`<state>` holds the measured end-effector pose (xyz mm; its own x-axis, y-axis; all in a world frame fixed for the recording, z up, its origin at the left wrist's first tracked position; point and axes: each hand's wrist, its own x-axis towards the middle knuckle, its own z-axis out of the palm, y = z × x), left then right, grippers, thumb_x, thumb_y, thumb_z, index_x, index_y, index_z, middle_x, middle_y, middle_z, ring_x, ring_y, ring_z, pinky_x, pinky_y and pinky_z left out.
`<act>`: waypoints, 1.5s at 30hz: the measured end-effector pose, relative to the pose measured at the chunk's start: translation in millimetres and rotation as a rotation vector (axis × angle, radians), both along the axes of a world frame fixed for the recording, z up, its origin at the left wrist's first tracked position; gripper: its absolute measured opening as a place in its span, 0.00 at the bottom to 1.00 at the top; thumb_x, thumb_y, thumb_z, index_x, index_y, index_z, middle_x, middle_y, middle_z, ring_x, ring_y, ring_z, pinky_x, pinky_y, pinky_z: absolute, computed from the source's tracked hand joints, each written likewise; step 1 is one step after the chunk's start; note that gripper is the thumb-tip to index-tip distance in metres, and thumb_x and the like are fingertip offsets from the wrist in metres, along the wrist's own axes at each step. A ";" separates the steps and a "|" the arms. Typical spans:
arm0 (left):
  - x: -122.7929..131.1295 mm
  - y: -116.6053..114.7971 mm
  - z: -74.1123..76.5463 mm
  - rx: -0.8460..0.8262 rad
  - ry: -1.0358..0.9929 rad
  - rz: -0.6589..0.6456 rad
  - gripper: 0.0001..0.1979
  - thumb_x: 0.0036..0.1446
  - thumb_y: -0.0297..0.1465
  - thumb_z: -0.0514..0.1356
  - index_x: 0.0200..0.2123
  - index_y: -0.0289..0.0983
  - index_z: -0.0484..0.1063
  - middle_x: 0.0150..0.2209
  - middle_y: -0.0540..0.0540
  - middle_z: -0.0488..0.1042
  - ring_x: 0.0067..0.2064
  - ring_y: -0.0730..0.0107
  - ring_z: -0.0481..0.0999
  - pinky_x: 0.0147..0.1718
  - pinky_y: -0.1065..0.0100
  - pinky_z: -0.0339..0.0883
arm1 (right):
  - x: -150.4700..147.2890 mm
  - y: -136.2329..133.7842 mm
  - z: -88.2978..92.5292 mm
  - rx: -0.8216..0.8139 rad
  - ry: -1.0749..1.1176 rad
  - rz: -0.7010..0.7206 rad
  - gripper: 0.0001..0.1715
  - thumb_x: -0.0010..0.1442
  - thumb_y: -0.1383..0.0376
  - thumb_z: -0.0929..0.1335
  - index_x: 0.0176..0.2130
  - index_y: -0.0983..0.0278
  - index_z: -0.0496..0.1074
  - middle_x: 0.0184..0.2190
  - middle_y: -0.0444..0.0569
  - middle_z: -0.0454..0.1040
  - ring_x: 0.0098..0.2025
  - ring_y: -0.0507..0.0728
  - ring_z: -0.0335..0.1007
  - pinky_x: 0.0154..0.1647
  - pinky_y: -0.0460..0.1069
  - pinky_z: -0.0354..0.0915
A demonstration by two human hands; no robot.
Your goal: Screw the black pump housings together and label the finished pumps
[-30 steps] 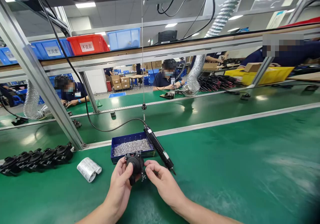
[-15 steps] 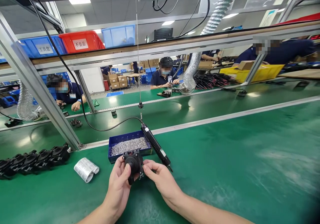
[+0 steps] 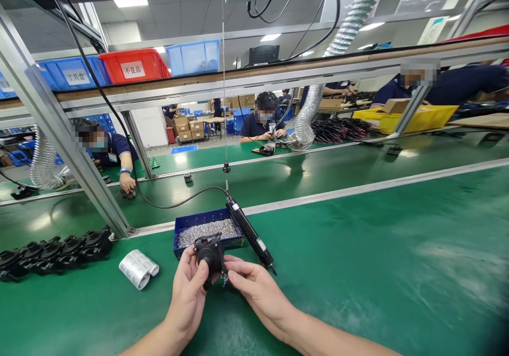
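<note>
My left hand (image 3: 190,287) is wrapped round a black housing (image 3: 210,255) with a round knob-like centre, thumb pressed against its front. My right hand (image 3: 254,287) is at the housing's right edge, thumb and fingers pinched together; what sits between the fingertips is too small to make out. A little cluster of shiny screws (image 3: 225,279) hangs by those fingertips, at the housing's lower right. Just behind the housing stands a blue tray (image 3: 178,234) filled with small silvery screws (image 3: 204,231). A black electric screwdriver (image 3: 249,233) leans across the tray's right side, its cable running up from the top.
On the left lie a row of black housings (image 3: 51,254) and a curled printed sheet (image 3: 139,269). A metal post (image 3: 75,128) rises at the left. Bins (image 3: 135,67) sit on the overhead shelf. Across the bench a co-worker's hand (image 3: 127,183) touches small dark parts; other people sit beyond.
My left hand still holds the housing, barely shifted. My right fingers have slid slightly at its edge. The co-worker at left has reached forward onto the dark parts. The view has shifted slightly.
</note>
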<state>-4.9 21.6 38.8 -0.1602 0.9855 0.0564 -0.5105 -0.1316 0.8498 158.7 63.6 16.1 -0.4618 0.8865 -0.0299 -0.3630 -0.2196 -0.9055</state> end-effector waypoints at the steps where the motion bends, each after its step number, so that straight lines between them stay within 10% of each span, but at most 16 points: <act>1: -0.6 0.6 -2.5 0.021 0.022 0.000 0.25 0.56 0.43 0.73 0.52 0.41 0.70 0.52 0.41 0.74 0.57 0.52 0.73 0.56 0.55 0.69 | -0.3 0.0 0.0 0.001 -0.001 0.012 0.26 0.46 0.47 0.83 0.38 0.62 0.86 0.59 0.58 0.74 0.65 0.72 0.63 0.68 0.63 0.55; 7: -6.3 1.3 -14.2 0.168 0.182 -0.005 0.32 0.56 0.43 0.73 0.59 0.40 0.66 0.54 0.37 0.74 0.57 0.49 0.74 0.56 0.57 0.69 | -1.4 1.5 -5.9 0.056 -0.069 -0.067 0.26 0.43 0.47 0.84 0.33 0.62 0.85 0.52 0.56 0.78 0.59 0.68 0.69 0.65 0.60 0.59; 15: -7.7 -0.5 12.4 -0.144 0.078 -0.052 0.26 0.49 0.44 0.77 0.46 0.39 0.74 0.47 0.42 0.78 0.45 0.60 0.78 0.39 0.65 0.76 | 7.7 9.2 3.0 0.333 -0.286 -0.094 0.22 0.52 0.49 0.80 0.27 0.64 0.78 0.43 0.53 0.75 0.41 0.61 0.75 0.46 0.55 0.70; 21: -13.1 6.1 16.4 -0.409 0.250 -0.200 0.29 0.42 0.49 0.77 0.40 0.34 0.78 0.37 0.42 0.79 0.36 0.64 0.78 0.31 0.66 0.77 | 36.8 80.0 42.4 0.650 -0.558 -0.524 0.27 0.57 0.52 0.75 0.52 0.60 0.73 0.57 0.57 0.68 0.62 0.67 0.61 0.62 0.59 0.59; 27: -23.2 17.8 6.0 -0.444 0.345 -0.090 0.29 0.40 0.51 0.76 0.34 0.34 0.74 0.34 0.44 0.78 0.32 0.68 0.77 0.29 0.68 0.75 | 41.2 146.9 60.3 0.463 -0.593 -0.051 0.26 0.43 0.48 0.81 0.26 0.65 0.74 0.22 0.42 0.70 0.27 0.55 0.66 0.32 0.51 0.64; 35: -3.5 -3.1 -0.4 -0.487 0.287 -0.323 0.26 0.36 0.44 0.79 0.32 0.37 0.71 0.30 0.45 0.78 0.25 0.67 0.75 0.18 0.68 0.72 | 23.1 131.8 75.9 0.327 -0.133 -0.057 0.39 0.50 0.29 0.68 0.36 0.60 0.71 0.32 0.48 0.75 0.24 0.53 0.62 0.21 0.48 0.56; 45: -5.7 14.4 -6.1 -0.453 0.298 -0.131 0.27 0.39 0.47 0.78 0.33 0.36 0.71 0.33 0.44 0.77 0.30 0.67 0.76 0.22 0.69 0.74 | 32.6 81.2 147.3 0.332 0.178 -0.139 0.29 0.63 0.47 0.61 0.50 0.59 0.79 0.33 0.49 0.74 0.21 0.54 0.56 0.24 0.51 0.55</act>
